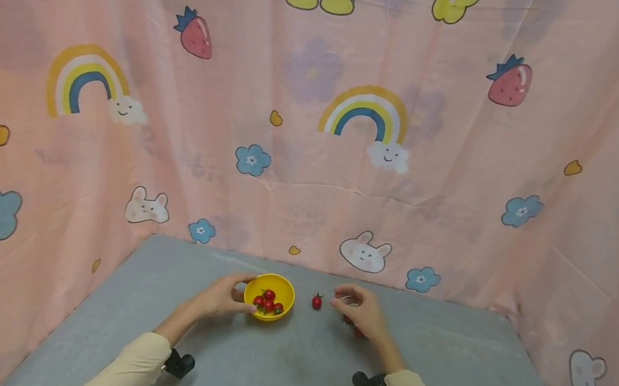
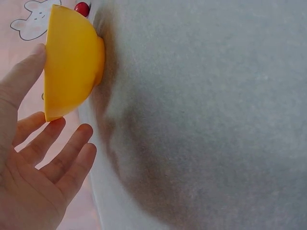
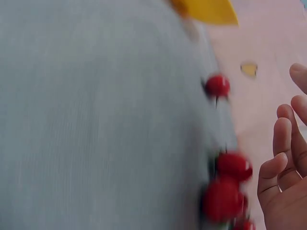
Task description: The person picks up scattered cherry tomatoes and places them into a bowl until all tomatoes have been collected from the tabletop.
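Note:
A yellow bowl [image 1: 285, 291] stands upright on the table with several red cherry tomatoes [image 1: 268, 306] inside. My left hand [image 1: 222, 296] holds the bowl from its left side, thumb and index finger at the rim, the other fingers spread apart from it in the left wrist view. One cherry tomato [image 1: 317, 302] with a green stem lies alone between the bowl and my right hand [image 1: 363, 315]. That hand hovers with loosely bent fingers and nothing visible between them. More cherry tomatoes [image 3: 223, 199] lie clustered beneath it, partly hidden in the head view and blurred in the right wrist view.
A grey cloth covers the table [image 1: 292, 371]. Behind it and at both sides hangs a pink curtain [image 1: 285, 215] printed with rainbows, rabbits and flowers. Black devices [image 1: 179, 364] are strapped at both wrists, below the cream sleeves.

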Demonstrator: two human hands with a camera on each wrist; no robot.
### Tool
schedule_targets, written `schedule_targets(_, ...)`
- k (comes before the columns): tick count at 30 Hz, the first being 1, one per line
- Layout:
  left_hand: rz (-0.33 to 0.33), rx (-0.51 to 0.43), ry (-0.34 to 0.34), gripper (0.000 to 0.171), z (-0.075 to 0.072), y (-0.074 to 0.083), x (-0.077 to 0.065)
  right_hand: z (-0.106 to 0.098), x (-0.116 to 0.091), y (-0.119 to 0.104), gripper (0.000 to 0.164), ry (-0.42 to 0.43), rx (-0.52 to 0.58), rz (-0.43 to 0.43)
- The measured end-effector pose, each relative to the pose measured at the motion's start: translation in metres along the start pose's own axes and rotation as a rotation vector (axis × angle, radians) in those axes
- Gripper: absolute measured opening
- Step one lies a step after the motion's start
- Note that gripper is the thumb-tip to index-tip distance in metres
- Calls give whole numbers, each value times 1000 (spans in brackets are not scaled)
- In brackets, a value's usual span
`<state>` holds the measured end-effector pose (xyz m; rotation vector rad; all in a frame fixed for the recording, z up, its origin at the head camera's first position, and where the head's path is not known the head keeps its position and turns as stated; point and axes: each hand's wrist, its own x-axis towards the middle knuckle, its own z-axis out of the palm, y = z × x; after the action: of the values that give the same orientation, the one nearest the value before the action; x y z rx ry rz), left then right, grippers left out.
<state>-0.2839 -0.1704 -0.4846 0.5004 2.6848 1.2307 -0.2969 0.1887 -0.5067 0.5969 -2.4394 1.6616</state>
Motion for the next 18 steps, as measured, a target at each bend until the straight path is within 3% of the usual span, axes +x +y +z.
schedule_targets(5, -7, -7, 7, 75, 0, -1, 0, -29, -12, 14, 32, -16, -28, -29)
schedule_targets(12, -14, -2, -3, 76, -1, 1, -2, -68, -22, 29, 37, -34, -127, 54)
schedule_targets(18, -23, -2, -2, 75, -1, 2, -1, -85, -21, 38, 53, -40, -249, 122)
